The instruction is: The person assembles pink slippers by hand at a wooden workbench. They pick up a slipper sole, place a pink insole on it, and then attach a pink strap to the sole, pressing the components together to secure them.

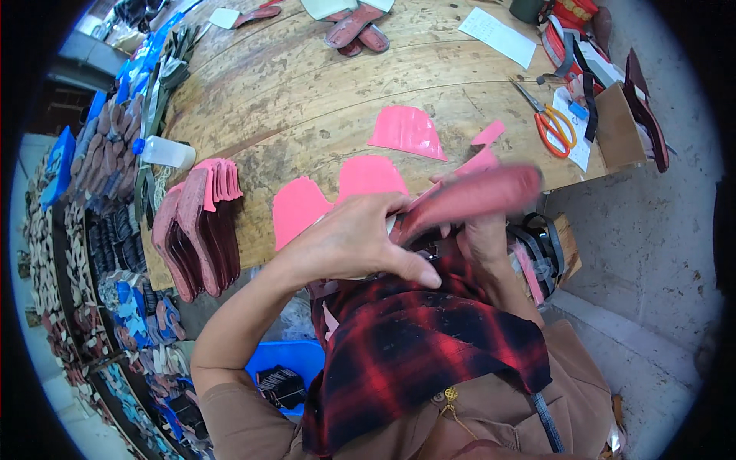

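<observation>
A dark red shoe insole (475, 201) is tilted up over the table's near edge, its far end blurred. My right hand (487, 241) grips it from below, with the fingers partly hidden behind it. Around its lower left end is my left hand (345, 238), thumb stretched across the near side and the other fingers mostly hidden. Two rounded pink pieces (372, 178) lie just beyond my left hand. Farther off is a glossy pink piece (408, 132), and a pink strip (487, 134) sticks up behind the insole.
Bundled insoles with pink ends (201, 230) stand at the table's left edge, near a white bottle with a blue cap (165, 152). Orange-handled scissors (553, 129) lie at right beside a cardboard box (619, 126). More insoles (356, 29) lie at the back. Shelves of shoe parts (84, 276) line the left.
</observation>
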`<action>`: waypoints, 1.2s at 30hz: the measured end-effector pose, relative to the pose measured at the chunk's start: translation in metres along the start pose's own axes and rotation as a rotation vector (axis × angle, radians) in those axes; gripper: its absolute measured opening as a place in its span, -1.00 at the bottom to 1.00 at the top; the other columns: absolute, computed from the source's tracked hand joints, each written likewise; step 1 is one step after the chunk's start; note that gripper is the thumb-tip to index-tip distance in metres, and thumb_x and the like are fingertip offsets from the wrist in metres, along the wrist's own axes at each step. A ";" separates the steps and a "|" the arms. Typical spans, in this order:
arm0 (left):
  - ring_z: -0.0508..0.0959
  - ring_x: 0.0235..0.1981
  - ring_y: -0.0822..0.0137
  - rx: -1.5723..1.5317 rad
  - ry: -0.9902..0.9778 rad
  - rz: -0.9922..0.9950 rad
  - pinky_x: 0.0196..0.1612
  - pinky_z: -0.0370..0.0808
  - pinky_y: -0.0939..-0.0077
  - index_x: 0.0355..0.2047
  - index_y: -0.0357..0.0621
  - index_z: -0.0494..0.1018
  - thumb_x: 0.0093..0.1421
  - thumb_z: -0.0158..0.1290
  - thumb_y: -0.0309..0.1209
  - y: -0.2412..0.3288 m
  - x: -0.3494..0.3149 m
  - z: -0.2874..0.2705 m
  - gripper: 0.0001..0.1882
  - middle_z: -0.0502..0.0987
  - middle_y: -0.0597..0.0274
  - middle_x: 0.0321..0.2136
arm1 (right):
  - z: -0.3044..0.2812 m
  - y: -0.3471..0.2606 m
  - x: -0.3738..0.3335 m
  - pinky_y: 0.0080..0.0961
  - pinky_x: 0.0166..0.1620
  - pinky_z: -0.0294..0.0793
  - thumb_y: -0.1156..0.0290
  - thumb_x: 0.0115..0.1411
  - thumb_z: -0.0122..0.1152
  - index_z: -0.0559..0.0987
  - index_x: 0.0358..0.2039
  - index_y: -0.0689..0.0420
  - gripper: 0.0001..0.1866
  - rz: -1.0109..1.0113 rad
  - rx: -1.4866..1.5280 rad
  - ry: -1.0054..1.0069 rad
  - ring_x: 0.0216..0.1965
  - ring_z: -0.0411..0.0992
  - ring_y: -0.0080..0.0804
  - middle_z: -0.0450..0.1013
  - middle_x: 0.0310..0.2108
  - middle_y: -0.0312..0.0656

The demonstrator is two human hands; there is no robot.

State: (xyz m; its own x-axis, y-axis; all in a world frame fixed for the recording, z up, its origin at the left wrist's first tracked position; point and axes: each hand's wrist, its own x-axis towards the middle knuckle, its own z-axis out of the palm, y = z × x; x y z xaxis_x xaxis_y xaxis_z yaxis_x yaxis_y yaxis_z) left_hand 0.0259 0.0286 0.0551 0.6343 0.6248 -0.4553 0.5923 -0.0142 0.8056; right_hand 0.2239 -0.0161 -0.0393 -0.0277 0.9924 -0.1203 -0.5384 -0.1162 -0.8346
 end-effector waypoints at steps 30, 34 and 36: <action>0.41 0.01 0.37 -0.843 0.043 0.313 0.15 0.32 0.42 0.21 -0.34 0.23 0.02 0.28 -0.48 -0.054 0.017 0.083 -0.26 0.44 0.19 0.00 | -0.022 -0.001 0.035 -0.67 -0.54 0.30 0.14 0.30 0.12 0.56 -0.41 0.13 -0.69 0.145 -0.394 0.089 -0.63 0.34 -0.69 0.47 -0.56 -0.36; 0.36 0.14 0.34 -0.930 -0.076 0.165 0.22 0.28 0.43 0.23 -0.33 0.20 0.00 0.27 -0.57 -0.065 0.005 0.082 -0.23 0.38 0.17 0.10 | -0.021 -0.004 0.028 -0.68 -0.49 0.39 0.32 0.21 0.21 0.52 -0.40 0.11 -0.86 0.066 -0.179 0.245 -0.59 0.43 -0.64 0.48 -0.56 -0.34; 0.38 0.12 0.35 -0.922 -0.062 0.074 0.20 0.30 0.44 0.23 -0.30 0.21 0.02 0.27 -0.55 -0.069 0.002 0.082 -0.24 0.39 0.19 0.09 | -0.011 -0.013 0.013 -0.60 -0.46 0.44 0.34 0.23 0.16 0.52 -0.39 0.16 -0.84 0.062 -0.106 0.298 -0.58 0.44 -0.55 0.49 -0.55 -0.26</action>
State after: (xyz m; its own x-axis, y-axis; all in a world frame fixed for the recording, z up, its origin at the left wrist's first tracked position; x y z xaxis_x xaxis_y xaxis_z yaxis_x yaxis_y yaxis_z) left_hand 0.0271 -0.0329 -0.0330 0.6960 0.6036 -0.3890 -0.0631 0.5910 0.8042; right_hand 0.2398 -0.0018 -0.0355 0.1989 0.9291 -0.3118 -0.4520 -0.1953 -0.8704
